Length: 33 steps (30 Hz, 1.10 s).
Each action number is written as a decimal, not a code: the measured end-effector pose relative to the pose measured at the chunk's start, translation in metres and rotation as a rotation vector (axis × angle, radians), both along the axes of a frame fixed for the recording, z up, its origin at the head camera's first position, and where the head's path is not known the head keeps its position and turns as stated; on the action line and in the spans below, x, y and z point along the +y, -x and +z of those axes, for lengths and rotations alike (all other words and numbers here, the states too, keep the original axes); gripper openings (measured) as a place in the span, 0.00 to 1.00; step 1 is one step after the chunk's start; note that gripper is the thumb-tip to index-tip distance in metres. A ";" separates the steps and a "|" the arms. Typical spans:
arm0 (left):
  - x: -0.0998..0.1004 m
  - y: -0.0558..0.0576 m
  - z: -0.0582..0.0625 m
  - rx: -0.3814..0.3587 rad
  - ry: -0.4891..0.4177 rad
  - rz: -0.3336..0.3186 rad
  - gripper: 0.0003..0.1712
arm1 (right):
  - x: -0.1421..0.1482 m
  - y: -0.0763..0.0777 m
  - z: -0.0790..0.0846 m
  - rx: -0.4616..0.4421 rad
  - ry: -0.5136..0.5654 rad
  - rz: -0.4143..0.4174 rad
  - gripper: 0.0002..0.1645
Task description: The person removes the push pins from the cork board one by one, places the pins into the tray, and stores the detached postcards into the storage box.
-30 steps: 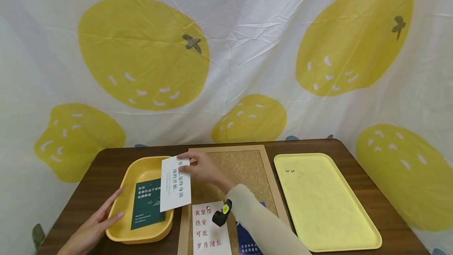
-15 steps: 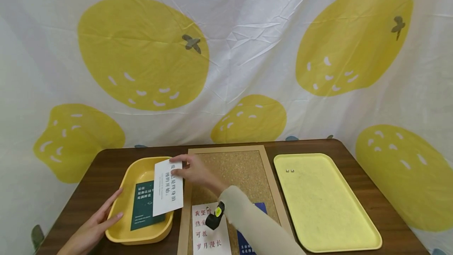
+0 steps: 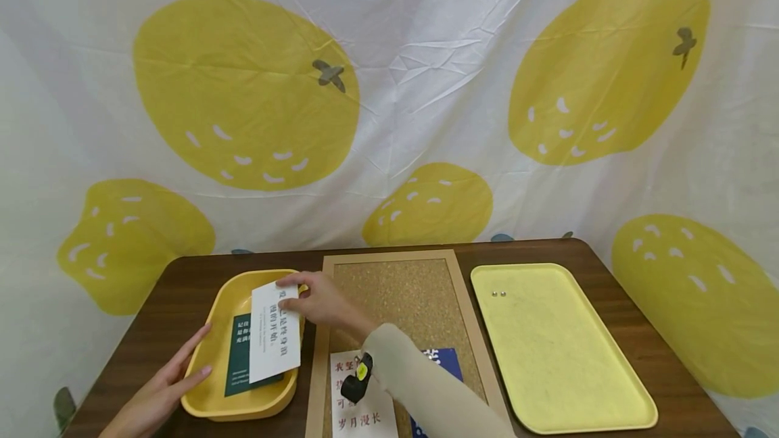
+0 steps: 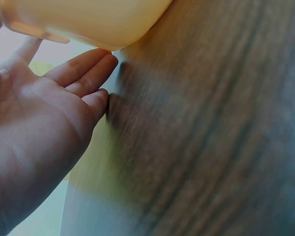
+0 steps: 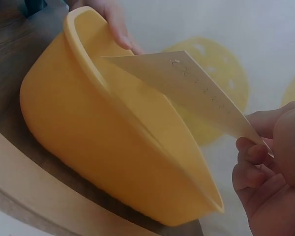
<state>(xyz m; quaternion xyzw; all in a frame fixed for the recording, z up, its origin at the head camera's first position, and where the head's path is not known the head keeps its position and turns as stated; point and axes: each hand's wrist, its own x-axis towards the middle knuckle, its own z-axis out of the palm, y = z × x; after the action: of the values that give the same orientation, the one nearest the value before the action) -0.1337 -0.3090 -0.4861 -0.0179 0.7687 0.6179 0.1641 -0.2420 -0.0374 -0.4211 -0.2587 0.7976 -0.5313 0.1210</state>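
Note:
My right hand (image 3: 319, 299) pinches a white postcard (image 3: 274, 343) by its upper right edge, between thumb and fingers. The card is tilted over a yellow basin (image 3: 209, 394); in the right wrist view its lower corner overlaps the basin's opening. Inside the basin lies a dark green postcard (image 3: 239, 363) with white print, largely covered by the white one. My left hand (image 3: 161, 391) holds the basin's left rim, its thumb and index tips at the edge. In the left wrist view, the other fingers (image 4: 88, 73) extend against the basin's underside.
A wood-framed cork board (image 3: 402, 296) lies right of the basin. On it are a white postcard with red characters (image 3: 365, 418) and a blue postcard (image 3: 447, 360), partly hidden by the right arm. A pale yellow tray (image 3: 554, 357) at right bears two small silver pins (image 3: 499, 294).
My right hand has moved left and slightly down with the white postcard, which now covers more of the green one. The left hand and basin have stayed in place.

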 end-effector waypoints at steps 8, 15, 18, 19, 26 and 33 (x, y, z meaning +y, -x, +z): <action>0.000 -0.001 -0.001 0.024 -0.008 0.001 0.44 | -0.007 -0.006 0.002 0.041 -0.031 0.010 0.21; 0.000 -0.001 -0.001 0.018 0.000 0.012 0.44 | -0.013 -0.009 -0.001 0.045 -0.093 -0.016 0.21; 0.001 -0.002 0.000 0.016 0.003 0.017 0.44 | -0.016 -0.009 -0.004 0.046 -0.107 -0.021 0.21; 0.001 -0.002 0.000 0.015 0.002 0.019 0.44 | -0.017 -0.009 -0.005 0.046 -0.109 -0.020 0.21; 0.001 -0.004 0.000 0.039 -0.002 -0.002 0.42 | -0.021 -0.010 -0.010 0.054 -0.130 -0.016 0.21; 0.001 -0.003 0.002 0.004 -0.026 0.007 0.44 | -0.021 -0.012 -0.011 0.054 -0.171 -0.011 0.22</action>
<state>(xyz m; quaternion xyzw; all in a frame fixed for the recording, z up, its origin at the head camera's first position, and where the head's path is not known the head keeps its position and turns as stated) -0.1309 -0.3079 -0.4844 -0.0172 0.7610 0.6283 0.1604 -0.2301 -0.0589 -0.4325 -0.2574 0.8445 -0.4546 0.1181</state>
